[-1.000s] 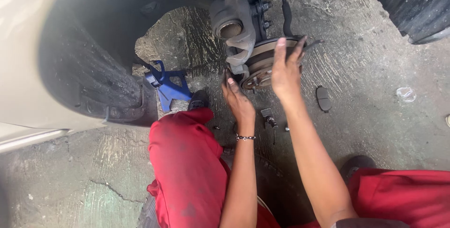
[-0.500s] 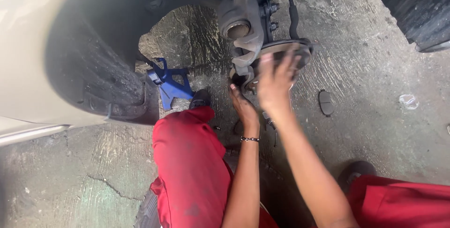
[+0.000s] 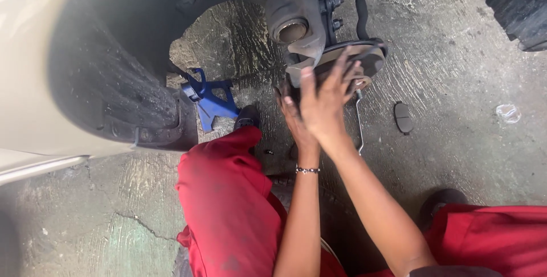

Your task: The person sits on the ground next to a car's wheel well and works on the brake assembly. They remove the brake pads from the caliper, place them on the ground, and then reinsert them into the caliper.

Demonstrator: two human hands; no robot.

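The pale beige car body (image 3: 34, 55) fills the left side, and its dark, dirty wheel arch (image 3: 114, 78) opens over the grey cracked concrete floor (image 3: 467, 157). The person's two legs in red work trousers (image 3: 228, 208) lie bent at the bottom of the view. At the top, the grey metal steering knuckle with its round hub opening (image 3: 292, 26) hangs in the arch, and just below it sits the round, rusty brake disc with its dark backing plate (image 3: 370, 58). A blue metal jack stand (image 3: 208, 100) stands on the floor under the arch, left of the knuckle.

The right hand (image 3: 325, 103) is in front of the brake disc, fingers spread and stretched toward its face; it holds nothing. The left hand (image 3: 290, 117), with a beaded bracelet (image 3: 307, 170) on the wrist, is just behind it under the knuckle; it seems flat, but the right hand hides most of it, so I cannot tell its grip. A small dark brake pad (image 3: 403, 117) lies on the floor to the right, apart from the hands.
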